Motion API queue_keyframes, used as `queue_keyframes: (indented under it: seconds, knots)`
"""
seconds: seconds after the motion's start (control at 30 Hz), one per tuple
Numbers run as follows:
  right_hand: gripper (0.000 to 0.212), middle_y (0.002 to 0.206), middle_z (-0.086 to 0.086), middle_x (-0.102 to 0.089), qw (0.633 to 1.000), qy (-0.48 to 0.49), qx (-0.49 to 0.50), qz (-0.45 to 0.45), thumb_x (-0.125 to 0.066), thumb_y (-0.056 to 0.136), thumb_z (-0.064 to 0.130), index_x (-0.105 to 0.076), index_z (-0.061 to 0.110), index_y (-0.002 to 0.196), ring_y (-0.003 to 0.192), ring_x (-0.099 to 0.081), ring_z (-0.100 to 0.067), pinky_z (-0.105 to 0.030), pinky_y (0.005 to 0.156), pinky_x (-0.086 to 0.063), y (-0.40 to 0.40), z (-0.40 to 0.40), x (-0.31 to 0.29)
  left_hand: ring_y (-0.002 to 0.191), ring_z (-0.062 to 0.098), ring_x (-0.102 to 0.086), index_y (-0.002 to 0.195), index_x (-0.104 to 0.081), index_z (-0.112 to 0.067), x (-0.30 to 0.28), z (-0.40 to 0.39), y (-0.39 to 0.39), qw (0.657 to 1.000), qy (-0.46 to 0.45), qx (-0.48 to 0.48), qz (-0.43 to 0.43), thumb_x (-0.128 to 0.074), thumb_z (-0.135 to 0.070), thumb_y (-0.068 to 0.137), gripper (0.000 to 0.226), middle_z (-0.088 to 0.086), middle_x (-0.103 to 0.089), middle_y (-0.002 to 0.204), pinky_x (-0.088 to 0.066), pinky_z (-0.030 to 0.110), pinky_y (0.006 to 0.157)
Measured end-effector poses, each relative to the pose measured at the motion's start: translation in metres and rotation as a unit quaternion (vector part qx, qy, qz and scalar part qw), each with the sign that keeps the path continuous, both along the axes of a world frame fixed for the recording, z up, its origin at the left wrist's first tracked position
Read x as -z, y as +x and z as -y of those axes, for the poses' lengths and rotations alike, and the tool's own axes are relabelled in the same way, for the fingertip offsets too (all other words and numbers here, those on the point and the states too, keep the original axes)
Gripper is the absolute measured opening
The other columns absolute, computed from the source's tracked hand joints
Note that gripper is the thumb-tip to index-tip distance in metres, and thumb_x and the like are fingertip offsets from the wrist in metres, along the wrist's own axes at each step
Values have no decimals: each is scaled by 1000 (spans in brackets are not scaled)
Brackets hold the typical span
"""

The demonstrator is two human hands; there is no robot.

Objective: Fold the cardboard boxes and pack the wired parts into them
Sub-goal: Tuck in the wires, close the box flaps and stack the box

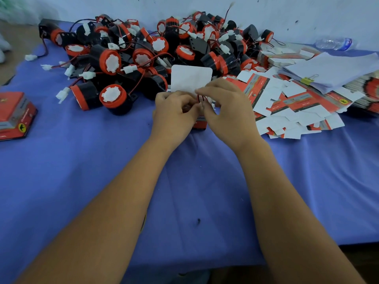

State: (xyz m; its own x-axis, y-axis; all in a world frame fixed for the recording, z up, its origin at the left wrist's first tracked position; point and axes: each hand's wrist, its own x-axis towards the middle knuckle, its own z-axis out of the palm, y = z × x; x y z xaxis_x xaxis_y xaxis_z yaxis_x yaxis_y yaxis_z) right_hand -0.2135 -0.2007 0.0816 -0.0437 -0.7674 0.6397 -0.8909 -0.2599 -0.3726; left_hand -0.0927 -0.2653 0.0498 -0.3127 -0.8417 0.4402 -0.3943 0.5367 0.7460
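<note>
We see a matt blue cloth (205, 181) over the table, glossy black-and-orange plastic parts (114, 60), printed cardboard blanks (297, 103), white paper sheets (336, 70), and a clear plastic bottle (334, 43).

Head view, looking down, close over table (82, 181)

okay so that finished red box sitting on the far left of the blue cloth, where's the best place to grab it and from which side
Probably from above, thumb on one side wall and fingers on the opposite wall of the closed red box. It lies flat on the blue cloth with bare cloth showing on its near and right sides, so those walls are free. Its broad top offers no edge to pinch.
</note>
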Motion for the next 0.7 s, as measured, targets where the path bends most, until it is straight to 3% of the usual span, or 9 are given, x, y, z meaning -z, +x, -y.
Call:
queue_keyframes:
  seconds: [0.1,0.3,0.4,0.5,0.6,0.7]
  knots:
    - [22,105,-5,-70,999,6,22,-29,-58,93,7,-74,8,108,98,-60,-25,-41,82,-50,-3,3,0,119,21,-42,91,-73,-23,3,0,0,999,-17,-25,22,-62,-28,94,12,-22,-61,98,-27,21,92]
    - [23,100,-6,-70,994,2,51,-97,-56,92,9,-76,8,103,92,-51,-31,-40,81,-43,-3,9,-5,115,17,-38,92,-72,-26,3,-3,0,1000,6,-25,6,-64,-33,93,11,-27,-57,90,-33,25,92]
    - [28,103,-7,-64,988,49,79,-121,-52,92,7,-75,9,106,98,-47,-27,-32,85,-37,-3,13,-5,112,16,-50,95,-67,-20,2,-4,1,998,39,-20,-40,-67,-29,90,10,-10,-62,104,-49,33,91]
    - [37,102,-7,-68,991,55,97,-79,-54,87,2,-68,12,120,100,-49,-27,-36,88,-39,2,16,-10,109,17,-56,99,-60,-19,-1,-4,4,995,60,-19,-72,-63,-19,91,9,3,-62,115,-50,20,80]
    - [50,97,-3,-69,992,47,111,-40,-54,86,2,-59,21,132,101,-50,-26,-38,85,-43,8,15,-10,116,17,-55,108,-61,-17,-5,-7,10,992,67,12,-110,-60,-10,91,19,-8,-66,111,-50,26,91]
    - [39,91,0,-58,993,42,103,-40,-52,90,9,-63,22,125,95,-49,-25,-32,80,-40,8,13,-5,117,15,-56,116,-63,-16,-6,-8,14,990,70,26,-115,-61,-8,91,26,-9,-66,115,-49,31,99]
